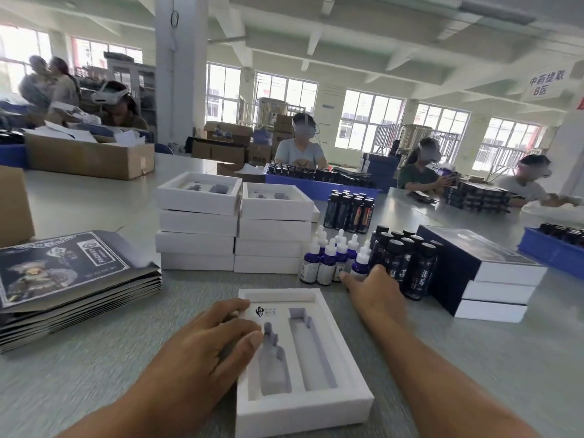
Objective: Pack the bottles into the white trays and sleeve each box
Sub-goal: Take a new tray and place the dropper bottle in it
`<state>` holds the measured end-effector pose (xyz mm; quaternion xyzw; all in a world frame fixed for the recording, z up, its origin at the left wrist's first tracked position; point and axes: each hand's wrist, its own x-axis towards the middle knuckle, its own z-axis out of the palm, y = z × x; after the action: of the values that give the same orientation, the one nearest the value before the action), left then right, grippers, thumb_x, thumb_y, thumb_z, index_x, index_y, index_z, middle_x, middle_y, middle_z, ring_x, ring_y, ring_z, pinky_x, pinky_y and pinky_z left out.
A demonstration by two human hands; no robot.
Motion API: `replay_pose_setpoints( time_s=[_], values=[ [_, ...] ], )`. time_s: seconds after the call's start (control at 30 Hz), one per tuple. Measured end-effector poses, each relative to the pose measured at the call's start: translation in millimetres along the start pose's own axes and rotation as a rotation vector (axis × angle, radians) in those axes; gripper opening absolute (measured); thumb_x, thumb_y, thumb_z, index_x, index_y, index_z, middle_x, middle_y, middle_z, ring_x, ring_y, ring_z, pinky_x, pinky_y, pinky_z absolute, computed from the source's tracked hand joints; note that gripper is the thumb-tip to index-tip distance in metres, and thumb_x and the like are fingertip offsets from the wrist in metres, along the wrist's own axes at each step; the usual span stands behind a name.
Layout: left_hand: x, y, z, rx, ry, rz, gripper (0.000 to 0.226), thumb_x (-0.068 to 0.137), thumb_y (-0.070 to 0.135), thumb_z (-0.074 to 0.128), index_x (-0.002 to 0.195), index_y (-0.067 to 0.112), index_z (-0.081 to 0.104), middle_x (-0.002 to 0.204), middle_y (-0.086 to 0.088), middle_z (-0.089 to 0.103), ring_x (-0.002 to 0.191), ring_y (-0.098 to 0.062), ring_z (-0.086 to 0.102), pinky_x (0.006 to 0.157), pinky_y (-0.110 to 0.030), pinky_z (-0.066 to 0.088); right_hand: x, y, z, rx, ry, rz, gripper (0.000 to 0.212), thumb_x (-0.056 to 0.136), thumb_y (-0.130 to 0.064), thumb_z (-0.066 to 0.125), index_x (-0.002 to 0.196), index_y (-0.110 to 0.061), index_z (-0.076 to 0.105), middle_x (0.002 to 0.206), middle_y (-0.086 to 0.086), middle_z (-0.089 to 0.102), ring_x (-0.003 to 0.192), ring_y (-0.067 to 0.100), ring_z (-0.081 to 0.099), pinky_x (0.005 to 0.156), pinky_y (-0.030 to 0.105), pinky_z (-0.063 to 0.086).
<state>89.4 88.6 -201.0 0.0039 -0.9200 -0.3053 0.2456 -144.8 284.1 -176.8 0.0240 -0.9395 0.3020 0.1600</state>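
A white tray point(341, 368) with two bare bottle-shaped hollows lies on the table right in front of me. My left hand point(215, 339) rests flat on its left rim, fingers spread, holding nothing. My right hand point(376, 289) reaches past the tray's far right corner, and its fingers touch a blue dropper bottle point(360, 263) at the near edge of a cluster of dropper bottles point(328, 257). Whether the fingers have closed on it I cannot tell. Dark black-capped bottles point(407, 263) stand just right of that cluster.
Two stacks of white trays point(234, 222) stand behind the work spot. A pile of flat dark printed sleeves point(69, 279) lies at the left. Sleeved boxes point(486, 273) are stacked at the right. More dark bottles point(349, 210) stand farther back. Other people work at the tables beyond.
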Motion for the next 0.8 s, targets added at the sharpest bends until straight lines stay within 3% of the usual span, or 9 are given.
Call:
replay_pose_setpoints(
  time_s=[0.07,0.17,0.27,0.33,0.4,0.57,0.67,0.8],
  values=[
    [0.5,-0.7,-0.4,0.004,-0.001,0.005,0.043,0.082,0.082,0.022,0.108,0.068,0.053,0.139,0.045,0.029,0.124,0.015,0.04,0.098,-0.022,0.041,0.0,-0.2,0.8,0.031,-0.021,-0.042,0.042,0.089,-0.053,0.061,0.108,-0.016,0.056,0.096,0.001,0.064,0.079,0.02,0.053,0.064,0.032,0.039],
    [0.4,-2.3,-0.9,0.01,-0.016,0.002,0.039,0.085,0.078,0.026,0.108,0.065,0.055,0.139,0.045,0.028,0.123,0.017,0.039,0.093,-0.018,0.039,-6.5,1.2,-11.3,0.244,-0.159,-0.1,0.029,0.087,-0.045,0.068,0.1,-0.02,0.065,0.091,-0.004,0.068,0.081,0.016,0.061,0.068,0.032,0.046],
    [0.3,-2.8,-0.8,0.001,-0.016,0.002,0.037,0.086,0.073,0.031,0.111,0.061,0.056,0.138,0.045,0.03,0.12,0.018,0.04,0.089,-0.014,0.036,-22.2,7.3,-40.0,0.72,-0.464,0.052,0.021,0.089,-0.029,0.072,0.101,-0.012,0.069,0.099,0.012,0.075,0.082,0.02,0.072,0.069,0.034,0.055],
    [0.2,-2.5,-0.3,-0.005,-0.017,0.004,0.038,0.086,0.071,0.031,0.107,0.058,0.06,0.136,0.045,0.032,0.118,0.02,0.041,0.088,-0.014,0.036,-34.4,19.0,-64.9,1.055,-0.7,0.182,0.027,0.091,-0.018,0.068,0.111,-0.001,0.065,0.11,0.022,0.072,0.097,0.034,0.072,0.074,0.039,0.059],
    [0.6,-2.7,0.3,-0.002,-0.018,0.004,0.039,0.086,0.07,0.031,0.103,0.056,0.063,0.136,0.045,0.032,0.116,0.022,0.04,0.086,-0.012,0.036,-45.4,34.5,-87.7,1.228,-0.824,0.229,0.031,0.092,-0.011,0.063,0.119,0.006,0.061,0.117,0.029,0.067,0.107,0.044,0.066,0.077,0.042,0.061],
    [1.1,2.1,-0.1,0.022,-0.023,-0.008,0.035,0.084,0.068,0.033,0.1,0.057,0.062,0.136,0.046,0.033,0.111,0.026,0.041,0.083,-0.012,0.036,-79.0,54.9,-120.8,1.309,-0.944,0.169,0.027,0.095,-0.015,0.057,0.118,-0.009,0.069,0.12,0.028,0.065,0.097,0.039,0.07,0.065,0.037,0.058],
    [0.7,6.4,-0.1,0.027,-0.017,-0.03,0.034,0.085,0.066,0.034,0.101,0.056,0.063,0.136,0.044,0.036,0.11,0.024,0.044,0.085,-0.017,0.037,-87.2,50.9,-129.3,1.335,-0.983,0.119,0.032,0.098,-0.018,0.052,0.126,-0.014,0.064,0.123,0.027,0.064,0.09,0.033,0.07,0.063,0.035,0.053],
    [-1.4,15.6,-0.8,0.052,-0.028,-0.053,0.032,0.084,0.067,0.032,0.098,0.058,0.059,0.135,0.045,0.034,0.108,0.026,0.042,0.086,-0.014,0.035,-96.1,40.5,-132.8,1.32,-1.006,0.037,0.041,0.088,-0.021,0.07,0.127,-0.01,0.063,0.119,0.022,0.066,0.087,0.028,0.068,0.063,0.032,0.053]
  ],
)
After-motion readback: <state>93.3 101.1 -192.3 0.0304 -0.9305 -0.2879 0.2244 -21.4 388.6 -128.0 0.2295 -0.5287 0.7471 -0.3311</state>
